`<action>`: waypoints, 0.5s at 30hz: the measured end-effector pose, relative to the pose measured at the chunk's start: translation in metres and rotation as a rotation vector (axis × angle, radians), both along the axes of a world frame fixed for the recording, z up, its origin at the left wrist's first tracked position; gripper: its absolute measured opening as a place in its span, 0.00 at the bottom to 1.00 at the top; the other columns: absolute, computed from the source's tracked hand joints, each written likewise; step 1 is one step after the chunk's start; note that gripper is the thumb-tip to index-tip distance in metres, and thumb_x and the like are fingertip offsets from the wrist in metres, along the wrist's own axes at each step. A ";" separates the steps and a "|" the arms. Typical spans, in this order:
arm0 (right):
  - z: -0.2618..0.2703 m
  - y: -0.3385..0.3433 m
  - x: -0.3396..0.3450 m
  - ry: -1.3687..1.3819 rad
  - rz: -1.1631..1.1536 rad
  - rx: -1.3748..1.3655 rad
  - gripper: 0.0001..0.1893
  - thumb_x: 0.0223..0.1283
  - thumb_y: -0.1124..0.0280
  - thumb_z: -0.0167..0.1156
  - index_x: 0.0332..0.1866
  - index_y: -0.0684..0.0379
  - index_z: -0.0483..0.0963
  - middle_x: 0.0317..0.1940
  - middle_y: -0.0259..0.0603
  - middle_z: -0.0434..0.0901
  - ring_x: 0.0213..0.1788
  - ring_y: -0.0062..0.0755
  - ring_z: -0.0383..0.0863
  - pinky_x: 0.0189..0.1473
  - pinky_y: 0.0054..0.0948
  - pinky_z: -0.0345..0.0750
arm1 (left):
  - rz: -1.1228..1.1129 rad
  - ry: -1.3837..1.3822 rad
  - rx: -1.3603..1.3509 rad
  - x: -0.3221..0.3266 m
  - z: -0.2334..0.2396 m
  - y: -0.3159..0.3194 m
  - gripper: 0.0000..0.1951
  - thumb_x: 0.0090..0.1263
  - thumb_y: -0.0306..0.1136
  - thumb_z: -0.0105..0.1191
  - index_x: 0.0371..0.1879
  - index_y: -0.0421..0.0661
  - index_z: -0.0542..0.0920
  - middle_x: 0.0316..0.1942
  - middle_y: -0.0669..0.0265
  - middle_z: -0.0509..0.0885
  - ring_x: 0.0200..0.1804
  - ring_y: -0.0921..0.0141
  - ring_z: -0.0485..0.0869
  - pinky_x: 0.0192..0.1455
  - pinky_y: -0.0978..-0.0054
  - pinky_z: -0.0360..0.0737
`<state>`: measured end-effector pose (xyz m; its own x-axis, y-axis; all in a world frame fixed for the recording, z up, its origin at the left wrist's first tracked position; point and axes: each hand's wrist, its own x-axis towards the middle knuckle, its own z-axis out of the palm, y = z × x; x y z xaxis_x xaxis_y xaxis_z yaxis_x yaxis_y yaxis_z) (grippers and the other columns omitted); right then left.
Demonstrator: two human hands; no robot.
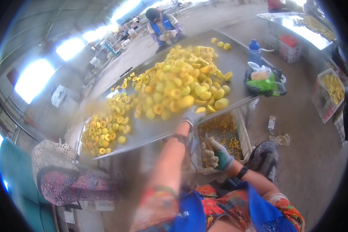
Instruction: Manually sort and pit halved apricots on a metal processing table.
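A large heap of yellow-green halved fruit [174, 84] lies on a metal-topped table [145, 130]. My left hand [193, 115], in a grey glove, reaches to the near edge of this heap and touches fruit there; its fingertips are partly hidden, so its hold is unclear. Over a white plastic crate [243, 133] below the table edge, my right hand [216, 155], in a grey and green glove, is closed around the handle of a small tool [208, 139]. Pits and fruit scraps [220, 124] lie in the crate.
A smaller heap of fruit halves [104, 133] is at the table's left end, beside a person in a spotted hat [53, 156]. Another person [163, 27] works across the table. A blue bottle [254, 53] and plastic bags [264, 79] stand at the right. A fruit crate [330, 90] is farther right.
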<state>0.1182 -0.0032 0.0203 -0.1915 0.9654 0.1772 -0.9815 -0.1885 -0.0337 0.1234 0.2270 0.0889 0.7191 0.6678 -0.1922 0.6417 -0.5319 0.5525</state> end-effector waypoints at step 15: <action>-0.003 0.024 0.002 -0.846 -0.500 -0.384 0.20 0.73 0.48 0.49 0.47 0.57 0.71 0.23 0.31 0.71 0.16 0.19 0.66 0.14 0.21 0.62 | 0.200 -1.137 -1.409 -0.073 -0.038 -0.055 0.29 0.74 0.56 0.47 0.53 0.37 0.77 0.49 0.53 0.84 0.48 0.54 0.84 0.55 0.54 0.81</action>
